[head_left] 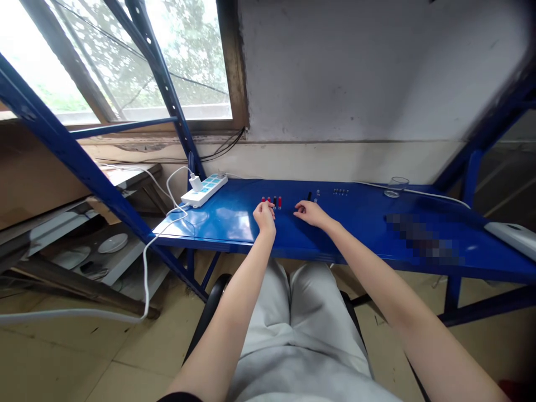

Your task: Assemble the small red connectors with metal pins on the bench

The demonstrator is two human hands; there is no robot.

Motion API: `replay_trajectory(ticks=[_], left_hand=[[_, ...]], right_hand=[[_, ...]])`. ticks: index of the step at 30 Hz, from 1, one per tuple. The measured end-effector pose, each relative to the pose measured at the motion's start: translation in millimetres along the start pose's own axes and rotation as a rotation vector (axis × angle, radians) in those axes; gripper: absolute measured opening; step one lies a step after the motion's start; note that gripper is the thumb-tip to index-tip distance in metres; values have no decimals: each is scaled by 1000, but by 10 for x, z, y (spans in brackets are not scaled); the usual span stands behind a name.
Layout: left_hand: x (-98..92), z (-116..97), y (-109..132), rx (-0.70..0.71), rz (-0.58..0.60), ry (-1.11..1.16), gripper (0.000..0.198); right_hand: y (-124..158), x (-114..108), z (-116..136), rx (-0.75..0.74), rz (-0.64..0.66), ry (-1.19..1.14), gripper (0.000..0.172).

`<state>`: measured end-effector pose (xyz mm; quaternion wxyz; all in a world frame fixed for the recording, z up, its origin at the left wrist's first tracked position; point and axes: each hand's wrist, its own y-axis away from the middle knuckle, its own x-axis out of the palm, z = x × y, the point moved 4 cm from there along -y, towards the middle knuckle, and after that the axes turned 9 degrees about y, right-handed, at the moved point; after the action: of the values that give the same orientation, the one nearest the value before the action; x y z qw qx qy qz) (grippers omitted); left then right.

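Note:
My left hand [264, 215] is closed above the blue table [226, 209], its fingers curled in. Whatever it may hold is hidden. Just beyond it stand small red cylinders [280, 202] and a black one [274, 201] in a row, partly covered by the fingers. My right hand [311, 214] is a short way to the right, palm down, with thumb and fingers drawn together. Anything between those fingertips is too small to make out. Behind that hand are another black cylinder [309, 196] and tiny clear pieces [317, 192].
Several small metallic pieces [340, 192] lie in a row farther right. A glass [396, 187] stands near the back edge. At the left is a white power strip [205, 190] with a plug and cable. Blue metal posts [161, 84] rise at the sides.

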<state>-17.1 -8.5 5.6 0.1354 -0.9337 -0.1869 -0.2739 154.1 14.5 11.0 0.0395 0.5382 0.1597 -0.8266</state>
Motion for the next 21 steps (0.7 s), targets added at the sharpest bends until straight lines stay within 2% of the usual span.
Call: replay_trajectory(ticks=[2, 4, 9, 16, 21], left_hand=[[-8, 8, -5, 9, -4, -13, 19], [-15, 17, -8, 13, -1, -25, 19], [-15, 25, 1, 22, 19, -41, 20], [-8, 29, 7, 37, 50, -63, 21], [-12, 27, 7, 9, 25, -61, 20]], right_hand=[[-97, 99, 130, -50, -40, 22, 25], [-200, 172, 194, -34, -71, 30, 27], [-364, 290, 274, 29, -45, 73, 30], [-416, 330, 307, 174, -81, 99, 28], [-418, 361, 300, 201, -94, 78, 25]])
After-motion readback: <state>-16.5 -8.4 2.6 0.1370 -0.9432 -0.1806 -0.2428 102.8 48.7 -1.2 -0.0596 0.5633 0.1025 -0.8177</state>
